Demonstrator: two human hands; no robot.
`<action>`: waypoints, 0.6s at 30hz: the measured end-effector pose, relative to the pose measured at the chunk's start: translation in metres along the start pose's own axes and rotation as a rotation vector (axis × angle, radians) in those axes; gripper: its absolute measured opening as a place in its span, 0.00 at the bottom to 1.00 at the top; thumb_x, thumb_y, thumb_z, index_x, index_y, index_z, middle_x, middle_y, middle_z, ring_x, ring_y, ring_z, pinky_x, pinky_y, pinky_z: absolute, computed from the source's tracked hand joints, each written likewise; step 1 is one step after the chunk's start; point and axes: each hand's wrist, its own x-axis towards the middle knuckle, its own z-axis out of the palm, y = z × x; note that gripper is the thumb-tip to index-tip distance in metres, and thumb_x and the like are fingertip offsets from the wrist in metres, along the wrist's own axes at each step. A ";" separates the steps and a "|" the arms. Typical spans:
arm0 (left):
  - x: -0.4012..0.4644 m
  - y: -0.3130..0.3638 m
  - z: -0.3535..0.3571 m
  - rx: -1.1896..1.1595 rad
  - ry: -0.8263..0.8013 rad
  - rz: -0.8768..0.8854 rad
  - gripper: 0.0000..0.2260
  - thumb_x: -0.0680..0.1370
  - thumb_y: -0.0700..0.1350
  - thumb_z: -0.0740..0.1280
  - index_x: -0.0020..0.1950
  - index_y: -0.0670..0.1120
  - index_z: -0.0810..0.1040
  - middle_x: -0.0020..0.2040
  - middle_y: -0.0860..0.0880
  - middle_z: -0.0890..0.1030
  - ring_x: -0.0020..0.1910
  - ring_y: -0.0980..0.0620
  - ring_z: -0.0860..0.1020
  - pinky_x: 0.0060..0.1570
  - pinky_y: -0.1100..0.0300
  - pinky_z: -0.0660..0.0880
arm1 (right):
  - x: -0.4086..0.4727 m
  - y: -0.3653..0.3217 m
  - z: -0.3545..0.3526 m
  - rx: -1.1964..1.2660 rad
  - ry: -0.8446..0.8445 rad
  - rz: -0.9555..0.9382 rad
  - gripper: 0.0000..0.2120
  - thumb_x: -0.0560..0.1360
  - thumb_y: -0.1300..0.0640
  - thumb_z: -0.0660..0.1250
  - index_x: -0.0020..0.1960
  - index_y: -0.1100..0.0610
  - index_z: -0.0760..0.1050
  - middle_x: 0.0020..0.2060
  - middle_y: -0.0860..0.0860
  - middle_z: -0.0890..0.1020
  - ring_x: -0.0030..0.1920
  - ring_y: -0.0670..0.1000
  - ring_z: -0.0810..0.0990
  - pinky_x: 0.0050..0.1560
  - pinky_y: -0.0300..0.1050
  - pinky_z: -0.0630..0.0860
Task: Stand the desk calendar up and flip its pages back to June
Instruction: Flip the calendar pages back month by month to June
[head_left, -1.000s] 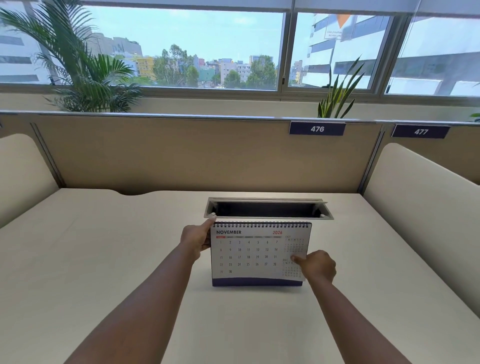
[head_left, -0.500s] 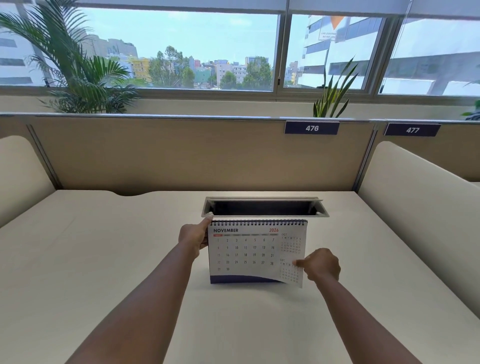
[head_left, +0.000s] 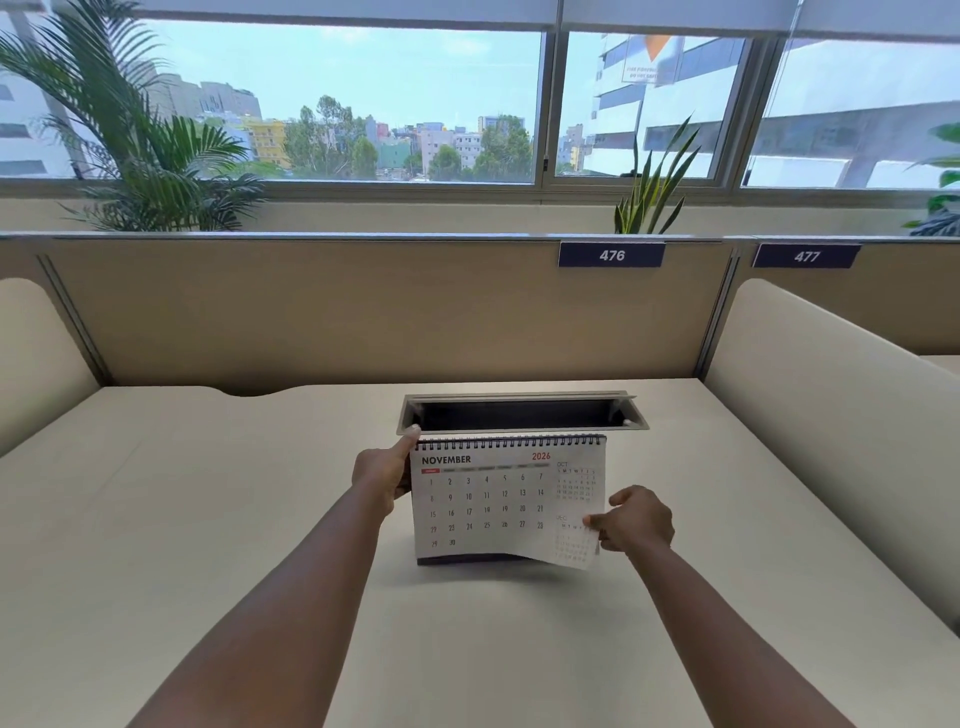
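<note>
**Calendar upright, November showing, June several pages away**

The desk calendar (head_left: 506, 501) stood upright on the desk (head_left: 208, 519), its dark base resting on the surface and its spiral binding along the top, just in front of the open cable tray (head_left: 519, 413) set into the desk. The first half of the task therefore looked done. The page facing the person read NOVEMBER 2026, so by my reckoning five pages remained to turn before June showed, and none of them looked fully turned.

The left hand (head_left: 382, 475) gripped the calendar's upper left edge, thumb raised to the corner of the binding and the other fingers hidden behind the card, steadying the stand. The calendar thus lay directly to the right of that hand and touching it.

The right hand (head_left: 636, 519) pinched the lower right corner of the November page (head_left: 576, 545) between thumb and fingertips. That corner was lifted clear of the base and curled towards the person, while the page's left part lay flat. The calendar sat just left of this hand, between the two hands.
</note>
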 end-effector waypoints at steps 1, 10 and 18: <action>0.000 -0.001 0.000 0.001 -0.001 0.001 0.16 0.71 0.52 0.72 0.41 0.39 0.76 0.37 0.43 0.82 0.38 0.46 0.80 0.39 0.55 0.77 | 0.000 0.000 -0.001 0.066 -0.034 0.012 0.19 0.63 0.62 0.77 0.46 0.60 0.69 0.45 0.58 0.81 0.40 0.59 0.84 0.44 0.49 0.81; -0.003 -0.001 -0.001 0.029 -0.038 0.008 0.18 0.72 0.52 0.71 0.46 0.37 0.77 0.47 0.38 0.82 0.45 0.43 0.80 0.51 0.52 0.78 | -0.005 -0.005 -0.025 0.239 -0.638 0.000 0.11 0.72 0.50 0.68 0.50 0.55 0.76 0.47 0.56 0.84 0.49 0.57 0.82 0.49 0.51 0.79; -0.005 0.000 -0.005 -0.036 -0.041 -0.018 0.21 0.77 0.57 0.61 0.45 0.37 0.76 0.39 0.42 0.80 0.43 0.43 0.78 0.48 0.53 0.74 | -0.001 -0.024 -0.043 0.725 -0.840 -0.070 0.24 0.65 0.43 0.66 0.54 0.58 0.78 0.43 0.58 0.86 0.41 0.57 0.85 0.38 0.49 0.83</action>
